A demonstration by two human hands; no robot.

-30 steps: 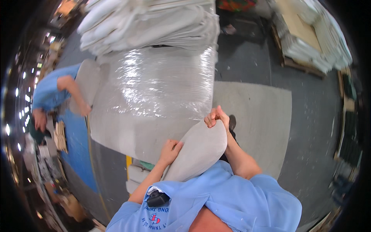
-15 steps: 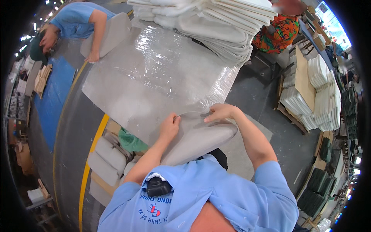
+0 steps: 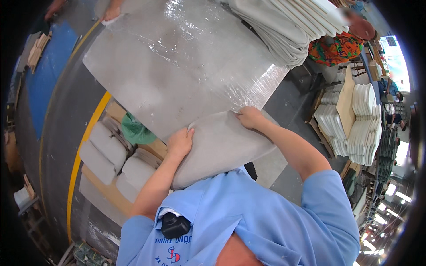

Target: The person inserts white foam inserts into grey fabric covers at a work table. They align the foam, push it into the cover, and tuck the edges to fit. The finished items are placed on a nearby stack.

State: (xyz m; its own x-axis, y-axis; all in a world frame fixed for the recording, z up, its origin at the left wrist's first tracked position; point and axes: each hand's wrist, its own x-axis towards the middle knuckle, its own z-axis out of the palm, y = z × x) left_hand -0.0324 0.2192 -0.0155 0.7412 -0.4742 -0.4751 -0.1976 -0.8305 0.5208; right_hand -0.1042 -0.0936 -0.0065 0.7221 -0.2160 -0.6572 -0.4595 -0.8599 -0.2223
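Observation:
A light grey seat cushion (image 3: 222, 148) lies tilted against my front, at the near edge of the plastic-wrapped table (image 3: 177, 84). My left hand (image 3: 180, 142) is closed on the cushion's left far corner, its thumb on top. At the far right corner my right hand (image 3: 250, 119) pinches the cover's edge. The cushion's fabric is drawn smooth between both hands. Its underside and near edge are partly hidden against my shirt.
White covers (image 3: 288, 31) are piled at the table's far right. Grey cushions (image 3: 104, 148) and a green plastic bag (image 3: 136, 128) lie low on the left. A co-worker's hand (image 3: 111, 12) rests at the far left corner. Stacked white pads (image 3: 350, 119) stand on a pallet at right.
Both hands now grip the cushion's far corners; my right fingers were looser before. The cushion's far edge has been pulled straighter and flatter. The view has shifted, leaving less of the co-worker visible.

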